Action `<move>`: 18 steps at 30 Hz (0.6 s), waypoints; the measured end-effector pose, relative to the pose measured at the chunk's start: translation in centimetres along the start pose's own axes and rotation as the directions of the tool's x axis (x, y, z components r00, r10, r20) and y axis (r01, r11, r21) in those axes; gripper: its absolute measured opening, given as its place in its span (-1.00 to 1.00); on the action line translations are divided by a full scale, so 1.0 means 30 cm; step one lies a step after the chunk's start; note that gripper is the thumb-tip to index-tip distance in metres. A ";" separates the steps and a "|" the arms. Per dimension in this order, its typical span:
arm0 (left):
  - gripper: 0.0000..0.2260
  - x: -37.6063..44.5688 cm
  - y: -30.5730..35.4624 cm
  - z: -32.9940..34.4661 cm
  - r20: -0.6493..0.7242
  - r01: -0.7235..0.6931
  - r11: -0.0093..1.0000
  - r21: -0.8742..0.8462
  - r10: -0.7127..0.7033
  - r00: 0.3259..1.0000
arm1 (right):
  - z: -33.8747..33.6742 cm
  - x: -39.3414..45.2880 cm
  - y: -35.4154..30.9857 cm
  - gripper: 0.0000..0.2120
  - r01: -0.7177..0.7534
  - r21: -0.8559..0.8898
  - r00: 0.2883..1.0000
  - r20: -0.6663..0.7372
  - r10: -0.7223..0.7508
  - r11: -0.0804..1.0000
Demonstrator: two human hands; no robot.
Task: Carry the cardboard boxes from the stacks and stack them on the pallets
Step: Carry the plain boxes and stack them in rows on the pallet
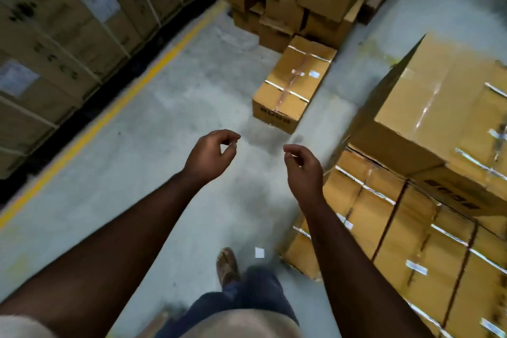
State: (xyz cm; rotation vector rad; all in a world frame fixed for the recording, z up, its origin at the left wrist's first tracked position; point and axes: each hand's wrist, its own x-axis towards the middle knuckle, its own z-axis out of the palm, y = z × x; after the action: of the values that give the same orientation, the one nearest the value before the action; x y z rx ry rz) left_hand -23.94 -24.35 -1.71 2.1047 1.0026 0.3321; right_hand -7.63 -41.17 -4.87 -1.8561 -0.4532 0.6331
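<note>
Head view: taped rectangular cardboard box (293,84), concrete floor (170,118).

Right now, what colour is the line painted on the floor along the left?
Yellow. The floor line shows best in the head view, running diagonally beside the strapped cartons.

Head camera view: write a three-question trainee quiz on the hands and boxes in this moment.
1. True or false: the left hand holds a box.
2. Where does the single box sit? A) on the bare floor B) on top of the stack at the right C) in the right hand
3. Fill in: the line painted on the floor is ____.

Key: 1 false, both hands hang with loosely curled fingers, holding nothing. 2 A, it sits on the floor ahead of the hands, left of the box stack. 3 yellow.
</note>
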 end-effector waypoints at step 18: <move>-0.77 1.432 -0.520 0.605 0.202 0.404 0.909 -0.105 -0.378 0.903 | 0.503 1.426 0.457 -0.86 -0.481 0.206 0.872 0.009 0.490 0.852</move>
State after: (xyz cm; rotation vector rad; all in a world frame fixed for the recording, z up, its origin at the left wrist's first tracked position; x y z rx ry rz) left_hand 5.08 4.40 -29.10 1.7171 1.2244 0.0110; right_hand 16.84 -10.14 -31.03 -1.7885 0.1242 0.9376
